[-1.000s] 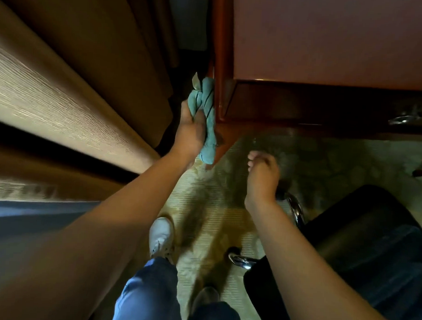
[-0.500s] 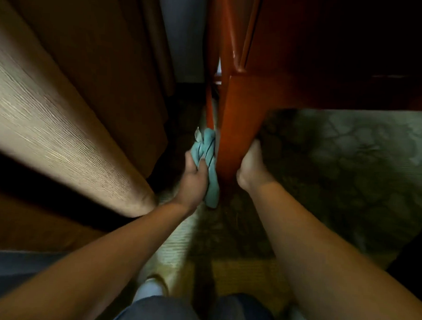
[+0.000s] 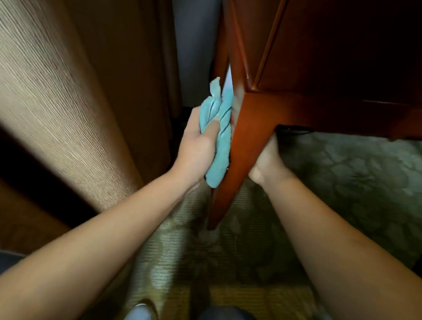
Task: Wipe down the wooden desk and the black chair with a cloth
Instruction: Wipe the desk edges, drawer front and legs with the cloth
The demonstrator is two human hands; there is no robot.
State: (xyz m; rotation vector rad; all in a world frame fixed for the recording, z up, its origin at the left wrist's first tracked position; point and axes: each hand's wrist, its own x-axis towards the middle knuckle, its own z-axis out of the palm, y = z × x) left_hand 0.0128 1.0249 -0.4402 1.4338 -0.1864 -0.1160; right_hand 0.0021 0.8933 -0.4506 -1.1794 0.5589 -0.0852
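Observation:
A reddish wooden desk (image 3: 330,56) fills the upper right, seen from low down, and its front left leg (image 3: 244,142) tapers to the carpet. My left hand (image 3: 196,147) is shut on a bunched light-blue cloth (image 3: 222,136) and presses it against the left face of that leg. My right hand (image 3: 268,162) grips the leg from its right side, the fingers hidden behind the wood. The black chair is out of view.
A tan curtain (image 3: 51,92) hangs in folds on the left, close to the desk leg, leaving a narrow gap. Patterned green-beige carpet (image 3: 349,185) covers the floor. My shoe (image 3: 140,314) and knees show at the bottom edge.
My view dropped below the desk top and the chair left the frame. My right hand came up and took hold of the desk leg. The cloth slid along the leg's left face.

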